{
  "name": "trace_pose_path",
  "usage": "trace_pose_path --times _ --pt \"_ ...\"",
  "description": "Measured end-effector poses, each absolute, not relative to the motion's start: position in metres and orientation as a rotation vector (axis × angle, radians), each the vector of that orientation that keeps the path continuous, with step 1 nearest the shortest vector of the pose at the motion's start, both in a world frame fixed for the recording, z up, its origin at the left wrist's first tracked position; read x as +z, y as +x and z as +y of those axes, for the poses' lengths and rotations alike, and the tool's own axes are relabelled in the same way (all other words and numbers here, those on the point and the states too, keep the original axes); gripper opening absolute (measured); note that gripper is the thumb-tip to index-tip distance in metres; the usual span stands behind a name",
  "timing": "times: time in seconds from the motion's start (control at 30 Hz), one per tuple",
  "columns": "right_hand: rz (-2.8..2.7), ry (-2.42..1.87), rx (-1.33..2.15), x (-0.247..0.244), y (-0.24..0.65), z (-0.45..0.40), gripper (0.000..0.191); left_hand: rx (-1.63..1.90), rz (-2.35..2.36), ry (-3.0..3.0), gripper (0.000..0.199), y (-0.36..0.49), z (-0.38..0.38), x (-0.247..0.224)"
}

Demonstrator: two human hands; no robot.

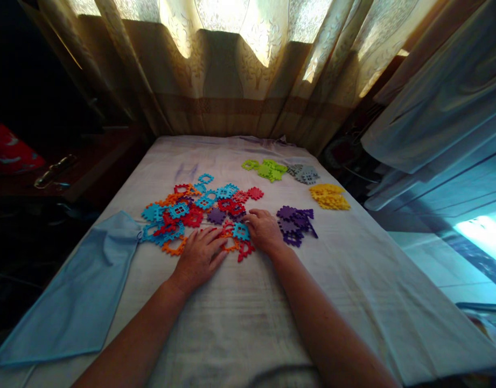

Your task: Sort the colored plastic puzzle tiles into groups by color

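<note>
Flat toothed plastic pieces in red, orange, blue and purple lie in a mixed pile, with a red piece (193, 217) near its middle. My left hand (200, 256) rests palm down on the pile's near edge, fingers spread. At the pile's right side, my right hand (264, 230) has its fingers curved beside a blue windowed piece (240, 231); whether they grip anything is hidden. A separate purple heap (290, 223) sits just right of my right hand.
Green pieces (272, 170), grey pieces (306, 174) and yellow pieces (329, 197) form heaps at the back right of the cloth-covered table (239, 323). A light blue cloth bag (82, 285) lies left. Curtains (248, 81) hang behind.
</note>
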State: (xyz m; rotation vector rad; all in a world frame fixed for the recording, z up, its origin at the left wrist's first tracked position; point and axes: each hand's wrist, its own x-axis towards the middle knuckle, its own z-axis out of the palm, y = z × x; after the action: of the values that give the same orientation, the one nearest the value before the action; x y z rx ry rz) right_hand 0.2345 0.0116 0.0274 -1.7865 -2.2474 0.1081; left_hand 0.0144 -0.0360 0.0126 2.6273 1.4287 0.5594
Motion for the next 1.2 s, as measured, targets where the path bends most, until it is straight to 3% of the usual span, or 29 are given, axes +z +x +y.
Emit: trace_pose_path --times 0.17,0.67,1.2 --pt "-2.286 -1.797 0.088 0.025 0.234 0.012 0.042 0.565 1.427 2.632 0.034 0.015 -0.036 0.013" --pt "-2.178 -1.761 0.078 0.023 0.251 0.01 0.018 0.558 1.427 2.642 0.033 0.015 -0.036 0.013" --pt "-1.627 -1.93 -0.129 0.036 0.304 0.005 0.029 0.564 1.422 2.658 0.035 0.013 -0.035 0.011"
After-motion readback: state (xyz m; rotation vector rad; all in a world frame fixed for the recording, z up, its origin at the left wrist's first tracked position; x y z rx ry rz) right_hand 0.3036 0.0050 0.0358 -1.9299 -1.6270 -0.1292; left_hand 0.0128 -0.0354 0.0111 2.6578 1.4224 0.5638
